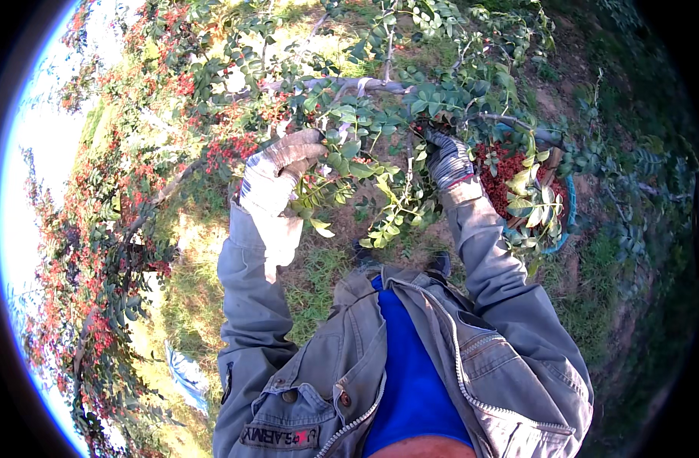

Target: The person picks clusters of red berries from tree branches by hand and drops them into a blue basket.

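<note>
Both my hands wear striped work gloves and reach up into a leafy branch [365,84] with green leaflets. My left hand [277,168] has its fingers curled together against the leaves left of the middle; what is between the fingertips is hidden. Just left of it hangs a cluster of small red berries [231,149]. My right hand [449,159] is bent inward with its fingers closed among leaves under the branch, and its fingertips are partly covered. Between my hands hangs a leafy twig [399,198].
Right beside my right forearm is a basket with a blue rim [571,206], holding many red berries [498,172] and partly covered by leaves. Berry-laden branches [98,328] fill the left side. A pale blue-white bag or sheet [188,378] lies on the grassy ground [319,282] at lower left.
</note>
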The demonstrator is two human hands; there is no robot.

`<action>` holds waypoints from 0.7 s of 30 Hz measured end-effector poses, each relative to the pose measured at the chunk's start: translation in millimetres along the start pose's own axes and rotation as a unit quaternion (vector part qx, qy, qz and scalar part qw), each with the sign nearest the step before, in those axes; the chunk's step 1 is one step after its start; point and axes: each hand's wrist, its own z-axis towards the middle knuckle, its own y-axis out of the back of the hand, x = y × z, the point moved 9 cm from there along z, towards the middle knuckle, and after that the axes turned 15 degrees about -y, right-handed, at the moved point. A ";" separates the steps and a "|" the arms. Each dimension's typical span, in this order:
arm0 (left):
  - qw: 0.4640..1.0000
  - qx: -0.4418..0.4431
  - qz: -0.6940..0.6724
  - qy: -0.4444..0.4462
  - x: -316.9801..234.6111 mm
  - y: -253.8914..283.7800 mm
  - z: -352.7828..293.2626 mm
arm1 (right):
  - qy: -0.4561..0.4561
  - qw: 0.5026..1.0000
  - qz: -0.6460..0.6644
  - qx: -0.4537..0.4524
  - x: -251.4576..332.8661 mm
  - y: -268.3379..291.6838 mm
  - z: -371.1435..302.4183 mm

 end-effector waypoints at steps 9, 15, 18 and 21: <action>0.997 0.017 0.023 -0.068 -5.5 0.2 0.6 | 0.003 1.000 -0.001 -0.002 3.9 2.4 1.5; 0.998 -0.003 0.028 -0.053 -24.8 -7.1 6.2 | 0.005 1.000 -0.007 -0.030 0.0 25.0 -11.2; 0.998 0.024 0.033 -0.054 -15.4 -2.0 4.0 | 0.008 0.998 -0.026 -0.064 -3.5 48.3 -30.0; 0.997 0.015 0.048 -0.055 -24.7 -6.4 8.0 | 0.016 0.990 -0.050 -0.131 -11.4 94.1 -46.2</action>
